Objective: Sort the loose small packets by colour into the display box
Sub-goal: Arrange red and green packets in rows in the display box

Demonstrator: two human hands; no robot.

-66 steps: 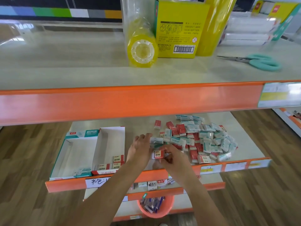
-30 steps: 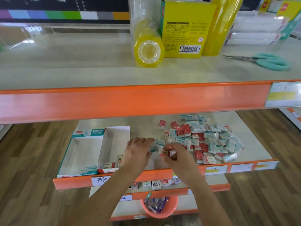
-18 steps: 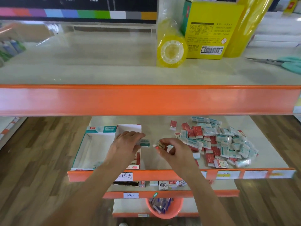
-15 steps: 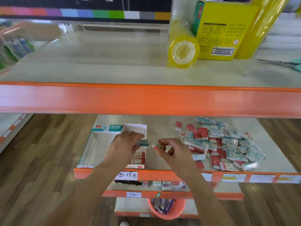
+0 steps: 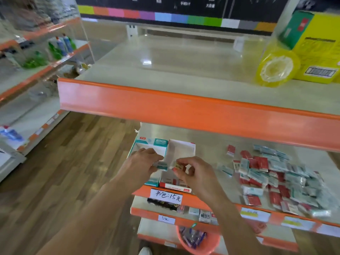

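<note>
A two-part display box stands on the middle shelf: a teal-edged compartment (image 5: 147,144) on the left and a red-edged compartment (image 5: 181,149) on the right, with a few red packets at its front. My left hand (image 5: 142,162) pinches a teal packet (image 5: 162,166) over the divider between them. My right hand (image 5: 195,172) pinches a red packet (image 5: 177,166) above the red-edged compartment. A loose pile of red and teal packets (image 5: 276,179) lies to the right on the same shelf.
The orange lip of the upper shelf (image 5: 184,111) overhangs the work area. A yellow tape roll (image 5: 276,67) and a yellow carton (image 5: 316,45) stand on top. Below, an orange bucket (image 5: 197,242) holds pens. Another shelf unit with bottles (image 5: 60,46) is at the left.
Both hands moved left from the pile to the display box, each carrying a packet. The camera swung left as well.
</note>
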